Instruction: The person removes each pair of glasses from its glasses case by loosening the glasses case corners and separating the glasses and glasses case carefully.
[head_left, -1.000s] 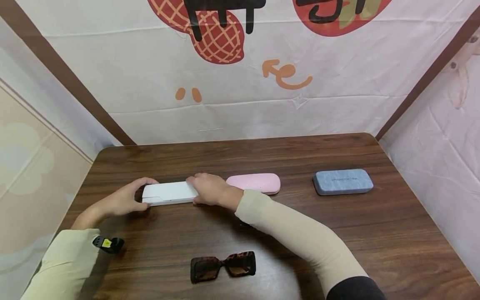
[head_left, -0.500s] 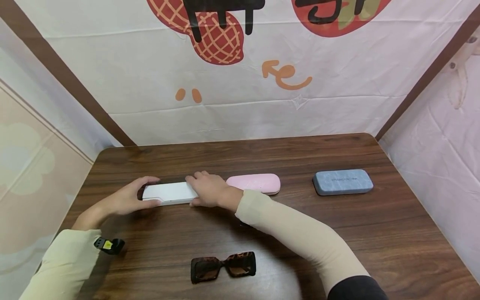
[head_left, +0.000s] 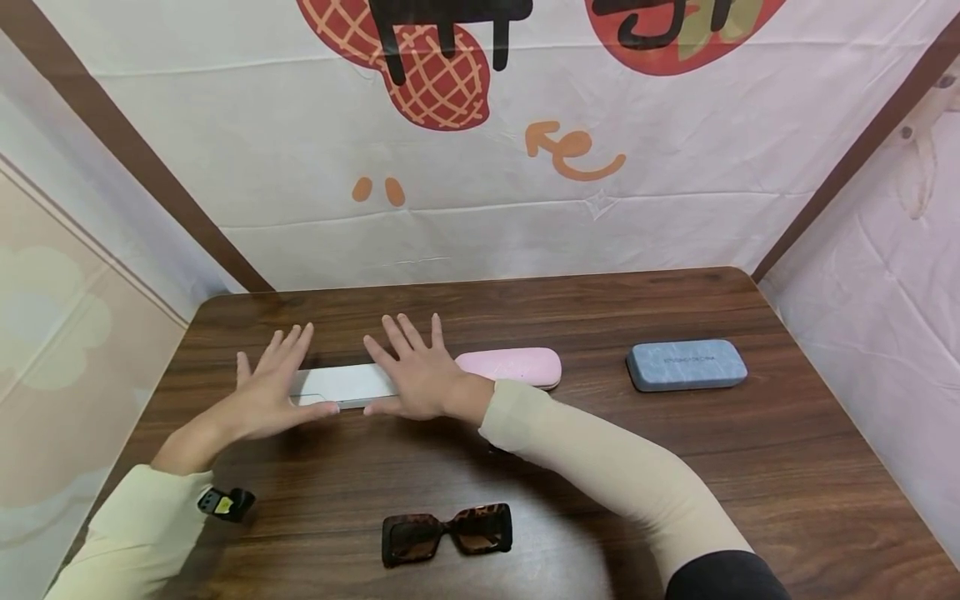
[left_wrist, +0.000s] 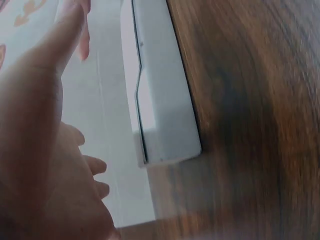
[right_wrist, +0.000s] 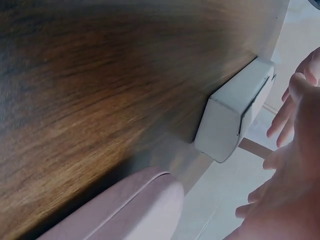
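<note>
A long white case point(head_left: 347, 382) with a flap lid lies closed on the table's left half. Over its left end my left hand point(head_left: 264, 398) spreads its fingers, thumb stretched along the front edge. My right hand point(head_left: 422, 379) hovers at the other end, fingers fanned out and holding nothing. The left wrist view shows the case's side point(left_wrist: 167, 95) apart from the hand. In the right wrist view the case point(right_wrist: 227, 117) sits on the wood, with the right hand's fingers point(right_wrist: 282, 122) raised off it. A pink glasses case point(head_left: 517, 367) lies just right of the right hand, partly covered by it.
Tortoiseshell sunglasses point(head_left: 447, 533) lie folded near the front. A blue glasses case point(head_left: 686, 365) stands at the right. Under the right forearm a small dark bit of something peeks out, mostly hidden. A printed white cloth point(head_left: 480, 233) hangs behind the table.
Both hands have let go of the white case, lifting and spreading their fingers. The case stays in place with its flap down. Sunglasses and other cases have not moved.
</note>
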